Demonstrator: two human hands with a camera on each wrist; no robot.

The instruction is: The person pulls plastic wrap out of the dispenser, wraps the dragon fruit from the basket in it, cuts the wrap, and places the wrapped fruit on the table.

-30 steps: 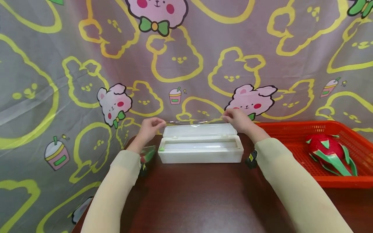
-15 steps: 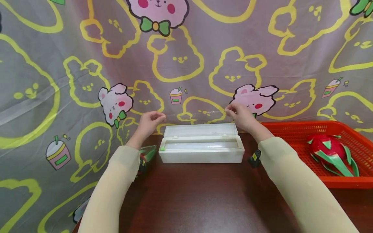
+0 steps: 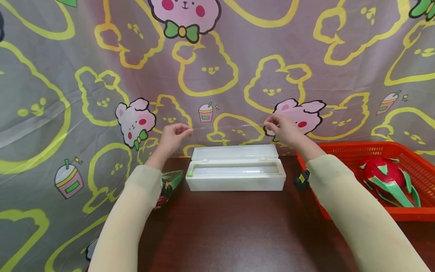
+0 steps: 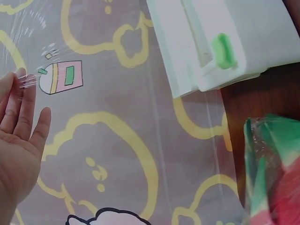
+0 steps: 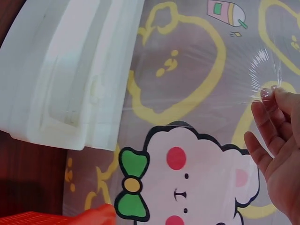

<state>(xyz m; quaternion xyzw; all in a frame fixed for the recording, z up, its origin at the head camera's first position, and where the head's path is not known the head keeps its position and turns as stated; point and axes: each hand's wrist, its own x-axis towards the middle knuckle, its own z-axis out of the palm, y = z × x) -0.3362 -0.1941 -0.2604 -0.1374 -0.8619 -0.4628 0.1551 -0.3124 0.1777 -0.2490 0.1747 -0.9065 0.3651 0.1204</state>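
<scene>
Clear cling film [image 5: 260,65] stretches upright between both hands above a white cling film dispenser [image 3: 236,184]. Its lid [image 3: 234,152] stands open at the back, and a pale roll [image 3: 238,170] lies inside. A green slider [image 4: 224,50] sits at the dispenser's left end. My left hand [image 3: 173,139] pinches the film's upper left corner between thumb and fingertips. At the opposite corner, my right hand [image 3: 285,130] pinches the film, which gathers into creases at the fingertips. Both hands are raised behind the dispenser, in front of the patterned curtain.
Left of the dispenser, partly behind the left sleeve, lies a film-wrapped dragon fruit [image 4: 281,178]. A red basket [image 3: 343,149] stands on the right with another dragon fruit [image 3: 382,170] in it. The patterned curtain [image 3: 231,87] hangs behind the dark brown table [image 3: 227,230].
Both hands have risen steadily, drawing the film up from the dispenser. The dispenser stays in place with its lid open.
</scene>
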